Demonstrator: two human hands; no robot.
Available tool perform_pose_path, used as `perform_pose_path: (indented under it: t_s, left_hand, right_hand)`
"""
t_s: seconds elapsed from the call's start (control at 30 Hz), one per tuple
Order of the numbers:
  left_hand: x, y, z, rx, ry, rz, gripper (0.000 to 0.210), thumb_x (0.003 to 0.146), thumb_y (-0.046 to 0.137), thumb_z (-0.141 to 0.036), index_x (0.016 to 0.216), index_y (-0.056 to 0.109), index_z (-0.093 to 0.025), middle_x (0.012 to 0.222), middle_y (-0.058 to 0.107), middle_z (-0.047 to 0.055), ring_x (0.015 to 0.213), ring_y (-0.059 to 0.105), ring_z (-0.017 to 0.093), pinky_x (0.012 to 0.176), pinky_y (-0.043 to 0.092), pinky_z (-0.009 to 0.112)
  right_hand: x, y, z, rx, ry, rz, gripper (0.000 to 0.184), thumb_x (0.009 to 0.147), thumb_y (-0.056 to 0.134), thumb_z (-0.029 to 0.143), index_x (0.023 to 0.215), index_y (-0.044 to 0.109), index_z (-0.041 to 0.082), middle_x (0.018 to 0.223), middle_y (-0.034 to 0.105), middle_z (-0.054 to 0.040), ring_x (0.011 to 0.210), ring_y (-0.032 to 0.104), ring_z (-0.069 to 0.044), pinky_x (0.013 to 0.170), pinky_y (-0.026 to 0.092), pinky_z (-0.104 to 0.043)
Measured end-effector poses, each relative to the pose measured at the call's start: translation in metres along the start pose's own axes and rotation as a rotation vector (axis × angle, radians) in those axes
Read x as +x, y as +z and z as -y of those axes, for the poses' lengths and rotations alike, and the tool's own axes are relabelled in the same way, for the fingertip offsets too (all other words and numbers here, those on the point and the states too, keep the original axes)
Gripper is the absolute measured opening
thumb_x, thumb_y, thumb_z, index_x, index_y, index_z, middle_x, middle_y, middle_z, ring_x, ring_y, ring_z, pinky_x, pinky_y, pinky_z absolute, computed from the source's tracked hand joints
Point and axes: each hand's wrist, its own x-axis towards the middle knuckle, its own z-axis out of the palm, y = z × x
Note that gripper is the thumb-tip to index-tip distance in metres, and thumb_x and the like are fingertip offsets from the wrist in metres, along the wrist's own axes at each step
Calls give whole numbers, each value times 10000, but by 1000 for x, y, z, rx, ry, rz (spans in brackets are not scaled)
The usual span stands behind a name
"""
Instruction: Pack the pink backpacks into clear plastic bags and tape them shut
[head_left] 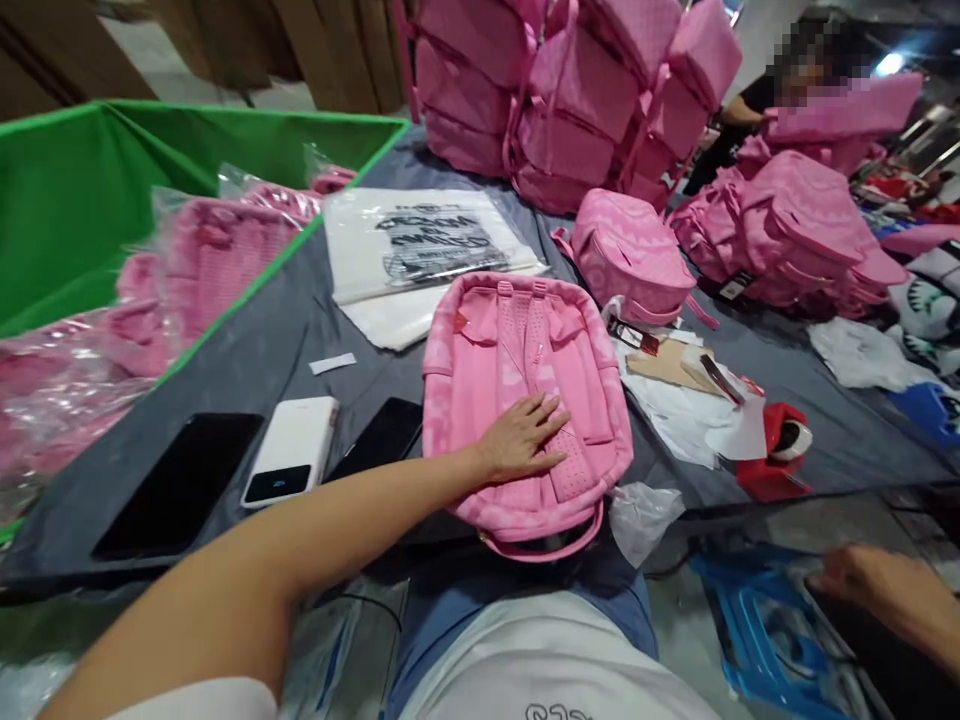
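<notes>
A pink backpack (469, 400) lies on the dark cloth-covered table, its padded, strapped side up and its top loop towards me. My left hand (525, 437) rests flat on the straps with its fingers spread. At the lower right, off the table, my right hand (862, 578) is blurred beside a blue plastic frame (772, 625). A dark shape lies just below that hand; whether the fingers hold it I cannot make out. Close to the backpack's right side are a crumpled clear plastic bag (643, 520) and white paper scraps (671, 420).
Printed plastic bags (435, 240) lie behind the backpack. Left are a white power bank (292, 450) and two black phones (180, 485). A green bin (247, 120) holds wrapped pink bags. More pink backpacks (577, 110) stand behind. A red roll (776, 450) sits right; a person is beyond.
</notes>
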Motion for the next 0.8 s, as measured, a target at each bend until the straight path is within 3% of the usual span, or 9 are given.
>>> perform_pose_path:
  t_s: [0.07,0.13,0.23,0.27,0.37,0.43,0.5,0.6,0.8]
  left_hand:
    - [12,-12,8,8,72,74,668,1009,384,-636,1446,557,-162,1430,609,174,1334,543,318,1185,354,487]
    - [25,-22,17,27,92,123,566,1023,398,-586,1350,638,-191,1288,690,143,1220,609,290,1156,375,482]
    - [36,-26,23,96,-101,51,528,986,516,-562,1394,627,-244,1439,610,142,1367,505,352,1196,296,580]
    - [35,-24,23,119,-202,13,582,960,561,-574,1450,585,-260,1541,524,144,1450,413,391,1211,253,622]
    - [25,-16,15,157,-449,-30,695,932,592,-608,1550,465,-317,1681,330,123,1547,220,467,1212,187,707]
    - [15,-11,9,166,-510,-8,651,967,544,-585,1564,435,-349,1689,317,111,1552,214,469,1206,206,720]
    - [8,-8,5,174,-530,4,575,1011,486,-515,1565,425,-371,1680,342,94,1555,240,438,1209,240,702]
    - [6,-5,8,194,-546,-27,514,1046,417,-412,1559,432,-383,1674,360,67,1554,270,396,1224,265,667]
    - [11,-7,12,231,-557,-58,499,1030,450,-350,1527,481,-395,1659,388,69,1537,304,409,1202,268,707]
  right_hand:
    - [-14,0,-11,-79,21,179,138,539,720,480,558,687,347,666,686,-160,512,617,-320,479,419,-451]
    - [-7,2,19,-127,-131,140,134,626,691,462,620,713,330,708,715,-154,578,649,-319,562,464,-472]
    - [25,13,129,-152,-602,-67,434,935,576,506,585,630,256,574,622,-80,631,623,-248,799,492,-457]
    - [37,21,173,-117,-791,-60,457,990,546,513,640,644,237,571,606,-48,623,600,-210,885,478,-437]
    - [63,63,293,26,-1326,66,376,1024,544,519,1015,716,185,910,729,-82,865,633,-208,862,455,-361]
    - [72,103,343,77,-1622,235,275,1026,574,422,982,702,183,934,720,-71,870,610,-187,815,444,-316]
    - [76,143,365,135,-1760,333,191,1013,586,323,921,680,184,860,694,-52,808,586,-177,774,436,-298]
    - [84,190,369,217,-1895,340,138,975,563,237,867,640,200,801,654,-43,761,564,-190,765,433,-319]
    - [89,216,364,204,-1837,189,70,900,566,242,848,599,208,788,598,-47,779,540,-211,778,452,-344]
